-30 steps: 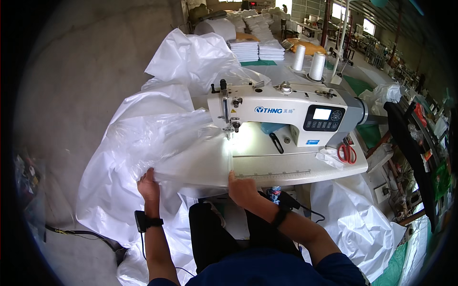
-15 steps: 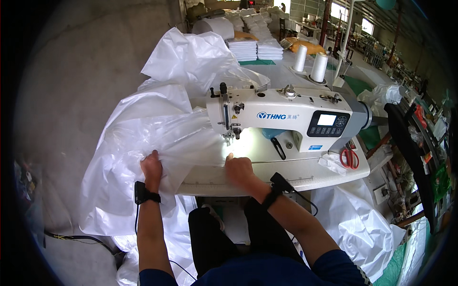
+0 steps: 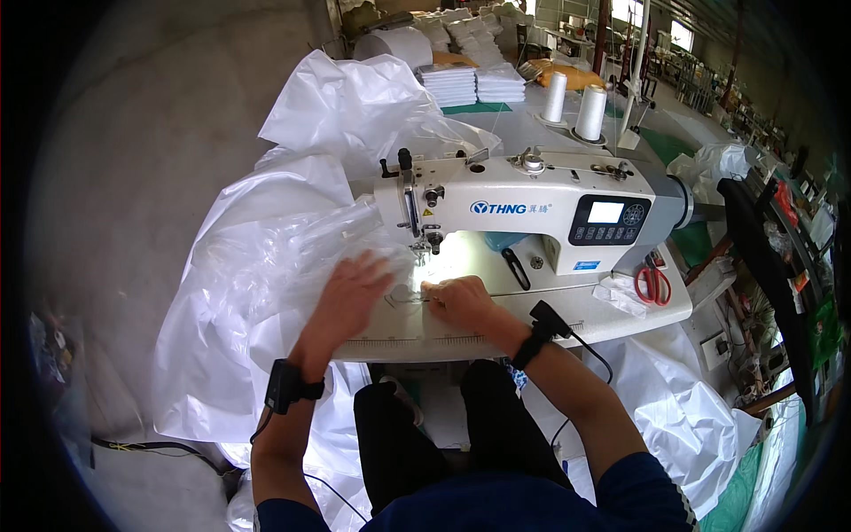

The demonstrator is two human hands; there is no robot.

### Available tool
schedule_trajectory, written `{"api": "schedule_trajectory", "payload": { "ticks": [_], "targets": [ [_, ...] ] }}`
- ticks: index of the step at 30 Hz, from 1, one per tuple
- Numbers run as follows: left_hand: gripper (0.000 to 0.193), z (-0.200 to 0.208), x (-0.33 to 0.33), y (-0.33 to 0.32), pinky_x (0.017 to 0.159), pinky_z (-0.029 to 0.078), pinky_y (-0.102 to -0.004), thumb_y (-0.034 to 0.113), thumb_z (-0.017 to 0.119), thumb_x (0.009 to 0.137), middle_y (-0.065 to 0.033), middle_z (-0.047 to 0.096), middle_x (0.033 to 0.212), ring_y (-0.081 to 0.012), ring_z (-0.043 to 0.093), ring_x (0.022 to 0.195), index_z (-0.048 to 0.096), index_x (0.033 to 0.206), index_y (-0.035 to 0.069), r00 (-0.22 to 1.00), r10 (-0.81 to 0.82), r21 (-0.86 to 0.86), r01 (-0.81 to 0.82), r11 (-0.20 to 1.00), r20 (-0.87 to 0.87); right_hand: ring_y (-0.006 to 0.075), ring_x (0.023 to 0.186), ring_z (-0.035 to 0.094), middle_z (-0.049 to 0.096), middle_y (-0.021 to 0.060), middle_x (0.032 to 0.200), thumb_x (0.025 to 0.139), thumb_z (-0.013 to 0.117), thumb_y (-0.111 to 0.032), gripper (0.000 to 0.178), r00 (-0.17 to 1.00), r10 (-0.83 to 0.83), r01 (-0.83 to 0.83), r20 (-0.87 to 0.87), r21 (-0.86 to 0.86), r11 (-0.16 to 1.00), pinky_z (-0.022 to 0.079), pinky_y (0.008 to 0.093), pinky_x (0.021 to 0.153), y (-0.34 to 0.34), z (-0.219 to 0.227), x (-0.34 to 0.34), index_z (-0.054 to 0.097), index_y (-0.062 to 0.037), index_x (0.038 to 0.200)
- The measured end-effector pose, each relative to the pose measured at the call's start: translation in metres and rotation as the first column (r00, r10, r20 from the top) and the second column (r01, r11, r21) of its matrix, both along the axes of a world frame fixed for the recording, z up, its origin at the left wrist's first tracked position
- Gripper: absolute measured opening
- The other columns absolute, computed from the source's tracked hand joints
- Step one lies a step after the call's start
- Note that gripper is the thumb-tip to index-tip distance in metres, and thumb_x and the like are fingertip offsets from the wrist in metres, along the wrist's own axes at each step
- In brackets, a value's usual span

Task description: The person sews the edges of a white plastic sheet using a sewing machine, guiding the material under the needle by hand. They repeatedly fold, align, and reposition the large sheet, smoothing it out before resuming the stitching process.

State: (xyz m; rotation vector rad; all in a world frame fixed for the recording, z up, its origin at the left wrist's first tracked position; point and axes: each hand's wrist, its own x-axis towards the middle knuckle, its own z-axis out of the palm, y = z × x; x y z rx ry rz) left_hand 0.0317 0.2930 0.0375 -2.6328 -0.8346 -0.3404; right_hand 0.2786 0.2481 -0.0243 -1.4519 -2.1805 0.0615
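Note:
A white sewing machine point(image 3: 523, 199) stands before me, its lamp lighting the needle area. Left of it, a large translucent white plastic sheet point(image 3: 257, 257) spreads in folds, one part reaching toward the presser foot point(image 3: 422, 257). My left hand point(image 3: 355, 288) is over the sheet's near part, fingers stretched out and slightly blurred. Just in front of the presser foot, my right hand point(image 3: 461, 301) is closed low on the machine bed point(image 3: 550, 306). What its fingertips pinch is too small to make out. A thin, clear loop lies between the two hands.
Red-handled scissors point(image 3: 653, 282) and a black thread snipper point(image 3: 515, 269) lie on the bed's right side. Two white thread cones point(image 3: 591, 113) stand behind the machine. Folded white stacks point(image 3: 448, 85) sit farther back. More white sheeting point(image 3: 656, 417) hangs at lower right.
My left hand has moved right and away from the sheet's left folds, its fingers opening. My right hand has shifted slightly right, and the sheet no longer stretches flat between the hands.

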Motion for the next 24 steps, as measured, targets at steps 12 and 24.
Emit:
{"api": "schedule_trajectory", "payload": {
  "ticks": [12, 24],
  "targets": [
    [0.013, -0.041, 0.060, 0.033, 0.076, 0.047, -0.0398, 0.019, 0.058, 0.083, -0.0091, 0.063, 0.085, -0.0283, 0.061, 0.083, 0.063, 0.082, 0.008, 0.928, 0.053, -0.423, 0.117, 0.899, 0.369, 0.0264, 0.081, 0.065, 0.068, 0.0080, 0.081, 0.081, 0.059, -0.035, 0.025, 0.981, -0.087, 0.055, -0.175, -0.177, 0.983, 0.050, 0.0387, 0.073, 0.020, -0.002, -0.001, 0.071, -0.0181, 0.094],
    [0.022, -0.100, 0.070, 0.060, 0.078, 0.043, -0.0429, 0.002, 0.052, 0.074, -0.0203, 0.054, 0.087, -0.0368, 0.051, 0.086, 0.063, 0.091, -0.004, 0.847, -0.240, -0.108, 0.327, 0.939, 0.474, 0.0336, 0.075, 0.066, 0.067, 0.0181, 0.078, 0.068, 0.068, -0.020, 0.018, 0.859, -0.399, 0.271, -0.322, -0.375, 0.886, 0.052, 0.0418, 0.066, 0.066, -0.028, -0.004, 0.068, -0.0026, 0.074]
  ]
}}
